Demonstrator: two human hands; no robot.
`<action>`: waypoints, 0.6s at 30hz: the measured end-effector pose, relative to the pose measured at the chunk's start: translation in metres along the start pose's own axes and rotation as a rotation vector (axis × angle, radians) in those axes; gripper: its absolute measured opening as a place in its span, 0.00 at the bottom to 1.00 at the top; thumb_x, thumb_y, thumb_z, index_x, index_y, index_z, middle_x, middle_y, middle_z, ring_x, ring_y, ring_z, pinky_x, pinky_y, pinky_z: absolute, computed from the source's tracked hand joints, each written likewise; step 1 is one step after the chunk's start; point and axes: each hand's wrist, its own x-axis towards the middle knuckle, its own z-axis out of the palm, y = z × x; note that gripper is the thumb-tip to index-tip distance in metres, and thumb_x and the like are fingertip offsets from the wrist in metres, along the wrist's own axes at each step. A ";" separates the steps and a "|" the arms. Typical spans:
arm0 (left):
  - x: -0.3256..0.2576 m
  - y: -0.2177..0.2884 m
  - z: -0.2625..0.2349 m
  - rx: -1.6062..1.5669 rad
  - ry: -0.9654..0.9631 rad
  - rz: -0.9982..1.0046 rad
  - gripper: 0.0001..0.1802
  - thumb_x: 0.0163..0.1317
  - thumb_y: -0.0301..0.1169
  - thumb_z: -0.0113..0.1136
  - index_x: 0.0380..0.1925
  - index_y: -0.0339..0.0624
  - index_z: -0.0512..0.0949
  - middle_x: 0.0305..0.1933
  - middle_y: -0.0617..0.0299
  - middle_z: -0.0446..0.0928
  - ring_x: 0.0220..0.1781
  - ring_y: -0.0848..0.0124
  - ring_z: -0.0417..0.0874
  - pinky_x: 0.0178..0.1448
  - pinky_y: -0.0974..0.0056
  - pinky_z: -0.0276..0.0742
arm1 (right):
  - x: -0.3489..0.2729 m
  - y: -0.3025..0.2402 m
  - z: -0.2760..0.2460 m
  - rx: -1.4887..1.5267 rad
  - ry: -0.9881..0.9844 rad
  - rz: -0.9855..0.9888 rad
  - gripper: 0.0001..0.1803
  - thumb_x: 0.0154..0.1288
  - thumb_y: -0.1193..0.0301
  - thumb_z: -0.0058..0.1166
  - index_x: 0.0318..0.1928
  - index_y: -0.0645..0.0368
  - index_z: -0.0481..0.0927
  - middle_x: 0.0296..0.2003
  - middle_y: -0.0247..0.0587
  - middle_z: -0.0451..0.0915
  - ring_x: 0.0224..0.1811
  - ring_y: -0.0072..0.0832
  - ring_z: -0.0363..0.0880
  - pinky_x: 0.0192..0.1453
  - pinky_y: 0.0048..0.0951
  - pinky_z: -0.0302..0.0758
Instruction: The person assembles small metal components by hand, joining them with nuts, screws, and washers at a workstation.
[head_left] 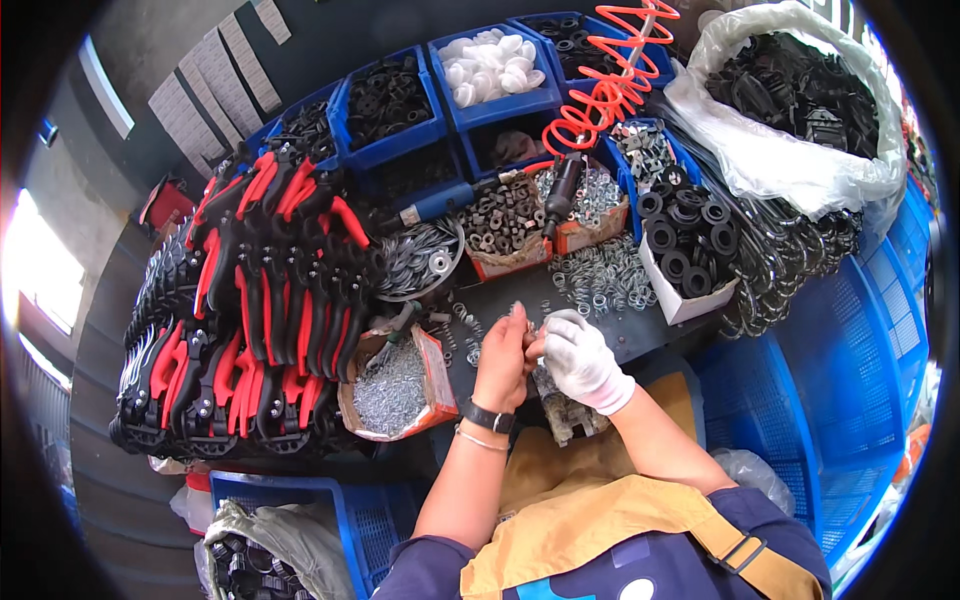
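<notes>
Two hands meet over the tabletop [520, 285]: bare left hand [503, 358] and gloved right hand [580, 358] both pinch one small metal part [531, 326].

bare dark bench strip [520, 290] ahead, screw box [395, 385] left, washer pile [600, 275] right

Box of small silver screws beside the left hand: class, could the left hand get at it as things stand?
Probably yes. The box of screws lies open-topped just left of the left hand, with nothing between them. That hand is busy, though, pinching a small part against the gloved right hand.
</notes>
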 end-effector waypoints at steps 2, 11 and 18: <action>0.005 0.004 0.003 -0.136 -0.094 -0.161 0.18 0.71 0.48 0.51 0.28 0.48 0.70 0.18 0.74 0.63 0.16 0.83 0.58 0.19 0.74 0.50 | -0.003 0.004 0.001 -0.191 0.042 -0.027 0.15 0.43 0.85 0.54 0.35 0.58 0.77 0.35 0.44 0.76 0.41 0.47 0.76 0.46 0.40 0.77; 0.017 0.008 0.011 0.844 0.072 0.384 0.16 0.67 0.40 0.58 0.37 0.35 0.76 0.26 0.61 0.76 0.28 0.64 0.77 0.36 0.63 0.74 | 0.001 0.021 -0.007 0.481 0.256 0.839 0.12 0.61 0.80 0.54 0.46 0.64 0.76 0.39 0.35 0.78 0.40 0.21 0.75 0.49 0.24 0.73; 0.030 0.004 0.012 0.486 -0.281 0.463 0.21 0.61 0.26 0.63 0.55 0.38 0.76 0.55 0.59 0.77 0.52 0.72 0.78 0.55 0.67 0.75 | 0.002 0.039 -0.007 1.079 0.453 1.059 0.14 0.65 0.77 0.55 0.50 0.65 0.73 0.40 0.37 0.76 0.40 0.23 0.76 0.50 0.26 0.76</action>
